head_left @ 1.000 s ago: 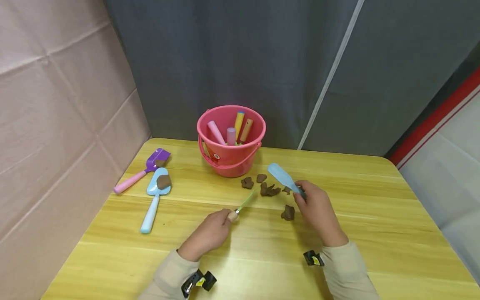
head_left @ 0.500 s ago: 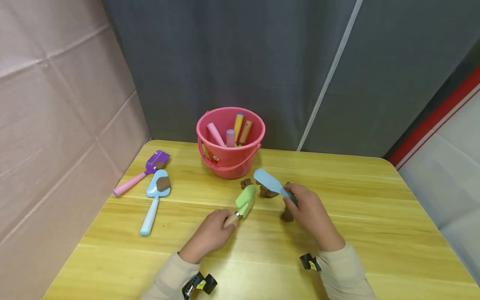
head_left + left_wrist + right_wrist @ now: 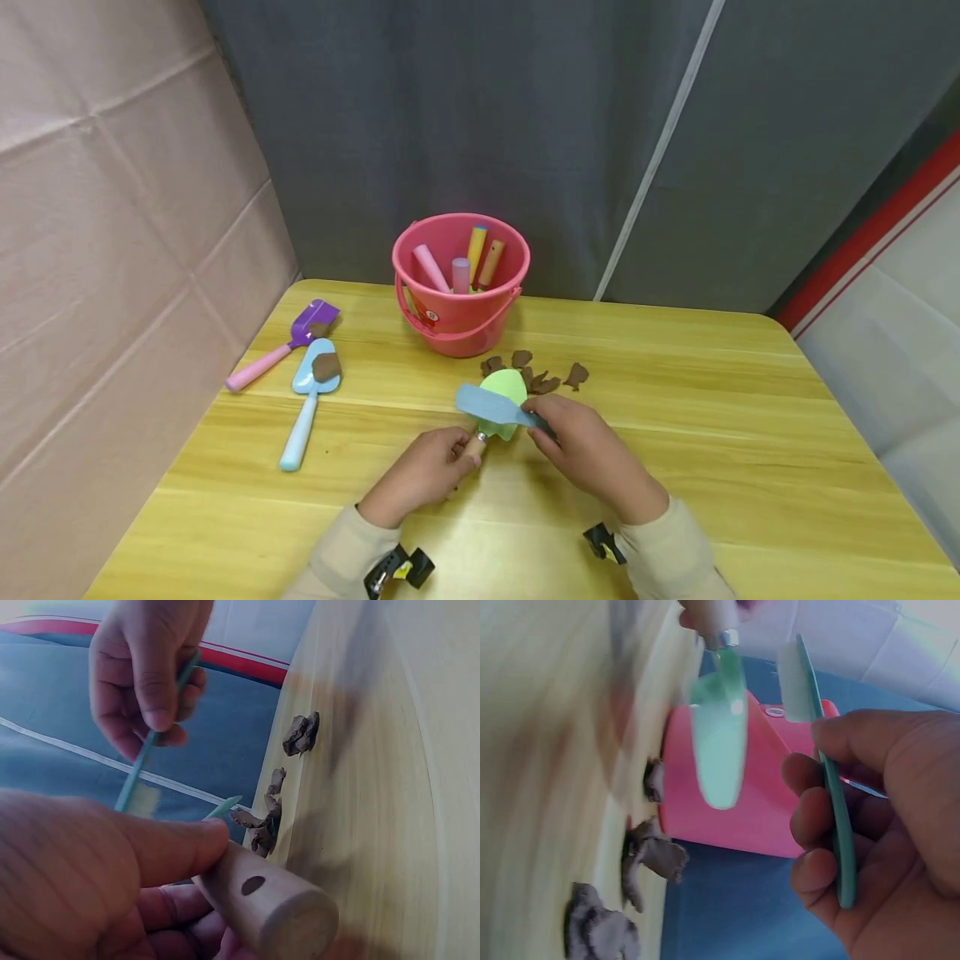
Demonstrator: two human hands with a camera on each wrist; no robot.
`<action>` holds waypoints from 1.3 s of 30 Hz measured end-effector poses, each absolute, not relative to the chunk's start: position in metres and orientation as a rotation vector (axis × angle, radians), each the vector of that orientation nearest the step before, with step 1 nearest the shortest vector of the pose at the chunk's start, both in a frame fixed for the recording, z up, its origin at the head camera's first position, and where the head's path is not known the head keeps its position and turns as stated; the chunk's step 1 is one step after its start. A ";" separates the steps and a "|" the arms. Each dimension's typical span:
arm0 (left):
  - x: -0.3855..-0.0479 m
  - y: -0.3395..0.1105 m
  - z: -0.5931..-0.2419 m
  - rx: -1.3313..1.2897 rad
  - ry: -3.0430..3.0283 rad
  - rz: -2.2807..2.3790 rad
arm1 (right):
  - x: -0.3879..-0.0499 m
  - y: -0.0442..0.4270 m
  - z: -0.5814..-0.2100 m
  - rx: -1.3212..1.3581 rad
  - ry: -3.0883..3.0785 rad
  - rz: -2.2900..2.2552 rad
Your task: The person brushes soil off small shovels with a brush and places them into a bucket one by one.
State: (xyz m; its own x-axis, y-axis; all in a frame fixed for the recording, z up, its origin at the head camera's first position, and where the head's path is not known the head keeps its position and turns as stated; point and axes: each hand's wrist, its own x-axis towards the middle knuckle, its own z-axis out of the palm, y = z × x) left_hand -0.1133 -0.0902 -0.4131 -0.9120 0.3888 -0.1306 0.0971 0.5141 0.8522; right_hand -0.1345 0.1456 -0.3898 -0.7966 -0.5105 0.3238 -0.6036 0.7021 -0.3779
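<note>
My left hand grips the wooden handle of a small light-green garden trowel, its blade pointing away over the table. The round handle end shows close up in the left wrist view. My right hand holds a light-blue brush by its handle, its pale bristles showing in the right wrist view. From the head, the brush overlaps the trowel blade; the right wrist view shows a gap between them. Brown clay-like lumps lie on the table just beyond the trowel.
A pink bucket with several tool handles inside stands at the table's back. To the left lie a purple scoop and a blue shovel, each bearing a brown lump. A grey curtain hangs behind the wooden table.
My left hand has turned the trowel from edge-on to show its blade face. My right hand has brought the brush left and nearer, from beside the lumps to across the trowel in the head view.
</note>
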 end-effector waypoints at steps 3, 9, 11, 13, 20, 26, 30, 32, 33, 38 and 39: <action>-0.113 -0.091 -0.413 0.425 2.472 1.335 | -0.136 0.146 -0.395 0.887 -2.731 0.730; -0.113 -0.092 -0.413 0.435 2.493 1.300 | -0.147 0.157 -0.404 0.636 -2.787 0.853; -0.113 -0.092 -0.413 0.438 2.495 1.292 | -0.151 0.162 -0.404 0.546 -2.807 0.872; -0.112 -0.091 -0.413 0.445 2.499 1.290 | -0.153 0.165 -0.403 0.464 -2.812 0.867; -0.112 -0.091 -0.412 0.447 2.537 1.248 | -0.145 0.161 -0.395 0.634 -2.775 0.835; -0.112 -0.090 -0.411 0.462 2.551 1.241 | -0.140 0.150 -0.399 0.889 -2.765 0.776; -0.113 -0.090 -0.412 0.448 2.556 1.233 | -0.145 0.154 -0.404 0.778 -2.787 0.853; -0.113 -0.090 -0.413 0.442 2.557 1.230 | -0.149 0.158 -0.406 0.673 -2.799 0.901; -0.113 -0.091 -0.414 0.443 2.561 1.226 | -0.152 0.161 -0.407 0.622 -2.800 0.911; -0.113 -0.091 -0.416 0.451 2.566 1.217 | -0.155 0.169 -0.407 0.460 -2.776 0.918; -0.114 -0.091 -0.416 0.452 2.568 1.213 | -0.154 0.169 -0.405 0.474 -2.771 0.931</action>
